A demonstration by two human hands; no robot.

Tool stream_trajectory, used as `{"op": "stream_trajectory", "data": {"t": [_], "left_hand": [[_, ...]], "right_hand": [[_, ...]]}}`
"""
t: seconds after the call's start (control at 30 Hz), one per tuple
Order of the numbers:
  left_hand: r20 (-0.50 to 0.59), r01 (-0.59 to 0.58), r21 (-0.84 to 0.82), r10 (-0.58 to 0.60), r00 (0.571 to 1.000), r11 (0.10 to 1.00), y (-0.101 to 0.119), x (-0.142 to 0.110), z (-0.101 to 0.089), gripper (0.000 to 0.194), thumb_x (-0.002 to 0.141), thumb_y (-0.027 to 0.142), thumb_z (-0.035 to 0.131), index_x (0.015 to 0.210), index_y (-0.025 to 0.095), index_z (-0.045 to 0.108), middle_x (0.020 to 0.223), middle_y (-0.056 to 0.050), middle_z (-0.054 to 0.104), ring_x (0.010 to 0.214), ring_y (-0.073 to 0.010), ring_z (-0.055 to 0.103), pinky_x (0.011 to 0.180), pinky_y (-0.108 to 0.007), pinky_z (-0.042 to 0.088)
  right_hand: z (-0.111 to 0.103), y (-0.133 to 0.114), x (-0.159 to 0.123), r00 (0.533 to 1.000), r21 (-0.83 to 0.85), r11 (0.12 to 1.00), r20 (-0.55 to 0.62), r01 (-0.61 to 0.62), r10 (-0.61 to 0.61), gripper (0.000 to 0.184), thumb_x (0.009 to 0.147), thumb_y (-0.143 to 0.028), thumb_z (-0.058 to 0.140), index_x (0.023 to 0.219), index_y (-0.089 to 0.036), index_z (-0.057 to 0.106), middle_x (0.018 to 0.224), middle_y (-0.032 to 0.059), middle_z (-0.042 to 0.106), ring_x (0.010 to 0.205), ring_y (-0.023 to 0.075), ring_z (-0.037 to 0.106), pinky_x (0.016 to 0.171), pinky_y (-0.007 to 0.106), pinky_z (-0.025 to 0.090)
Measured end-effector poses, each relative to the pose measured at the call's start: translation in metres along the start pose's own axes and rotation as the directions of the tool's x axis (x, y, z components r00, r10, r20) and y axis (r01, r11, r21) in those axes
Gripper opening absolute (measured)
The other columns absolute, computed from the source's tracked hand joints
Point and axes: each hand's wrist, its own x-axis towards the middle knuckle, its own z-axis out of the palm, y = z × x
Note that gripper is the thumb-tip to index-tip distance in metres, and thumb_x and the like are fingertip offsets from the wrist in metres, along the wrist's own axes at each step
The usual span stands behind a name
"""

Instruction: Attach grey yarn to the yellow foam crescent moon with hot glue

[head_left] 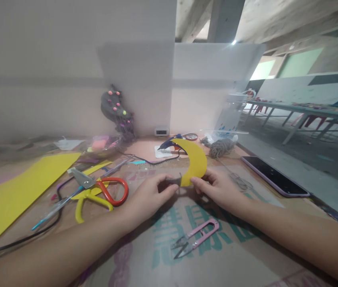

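Note:
A yellow crescent moon cut-out [198,157] stands up between my hands, its free tip curving to the upper left. My right hand [213,187] pinches its lower edge between thumb and fingers. At the lower left end of the crescent is a grey band that looks like wrapped yarn [174,181]. My left hand [157,193] is closed on that grey end, thumb in front. Below the hands lie pink thread snips [197,238], blades pointing left. A ball of grey yarn [222,148] sits behind my right hand, with a loose strand trailing towards me.
Red-handled scissors [113,191], yellow-handled pliers [92,199] and a yellow sheet [22,191] lie left. Behind the crescent are a glue gun [165,143] and a small digital clock [161,132]. A phone [275,175] lies right. A dark crescent with coloured dots [116,105] stands at the back.

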Motion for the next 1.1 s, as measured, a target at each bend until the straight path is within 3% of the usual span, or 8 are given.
{"op": "stream_trajectory", "data": {"t": [0.27, 0.7, 0.87, 1.1], "left_hand": [[0.024, 0.003, -0.033, -0.002, 1.0, 0.999, 0.0009, -0.0014, -0.0009, 0.02, 0.09, 0.032, 0.052, 0.099, 0.018, 0.064, 0.095, -0.003, 0.069, 0.086, -0.0173, 0.062, 0.077, -0.027, 0.047], [-0.01, 0.015, 0.022, -0.015, 1.0, 1.0, 0.0029, 0.0004, -0.0016, 0.02, 0.09, 0.031, 0.052, 0.096, 0.017, 0.065, 0.092, -0.002, 0.068, 0.086, -0.0163, 0.06, 0.077, -0.026, 0.045], [-0.007, 0.028, 0.04, -0.028, 1.0, 0.999, 0.0003, 0.0001, -0.0013, 0.022, 0.09, 0.034, 0.052, 0.094, 0.018, 0.065, 0.088, -0.001, 0.068, 0.083, -0.0169, 0.061, 0.074, -0.027, 0.046], [0.031, 0.073, -0.123, -0.07, 0.997, 0.99, 0.0022, -0.0014, 0.0012, 0.02, 0.085, 0.034, 0.059, 0.097, 0.019, 0.067, 0.093, -0.001, 0.071, 0.083, -0.0169, 0.066, 0.073, -0.026, 0.05]], "right_hand": [[-0.0011, -0.0054, 0.0006, 0.995, -0.126, 0.987, -0.008, 0.097, -0.099, 0.023, 0.084, -0.039, 0.055, 0.079, -0.017, 0.06, 0.062, -0.0005, 0.056, 0.054, 0.0127, 0.051, 0.051, 0.024, 0.041], [-0.0009, 0.0028, 0.0013, 0.988, -0.066, 0.986, 0.021, 0.152, -0.151, 0.018, 0.085, -0.035, 0.055, 0.083, -0.017, 0.059, 0.06, -0.0022, 0.053, 0.052, 0.0104, 0.049, 0.046, 0.021, 0.039], [-0.0014, 0.0011, 0.0009, 0.995, 0.023, 0.995, 0.007, 0.095, -0.095, 0.021, 0.084, -0.039, 0.058, 0.079, -0.018, 0.054, 0.06, -0.0031, 0.052, 0.049, 0.0092, 0.047, 0.043, 0.02, 0.037], [0.0005, -0.003, -0.0006, 0.998, -0.01, 0.998, -0.018, 0.066, -0.066, 0.028, 0.085, -0.042, 0.056, 0.072, -0.018, 0.054, 0.059, -0.0011, 0.058, 0.049, 0.0102, 0.052, 0.046, 0.021, 0.041]]}}
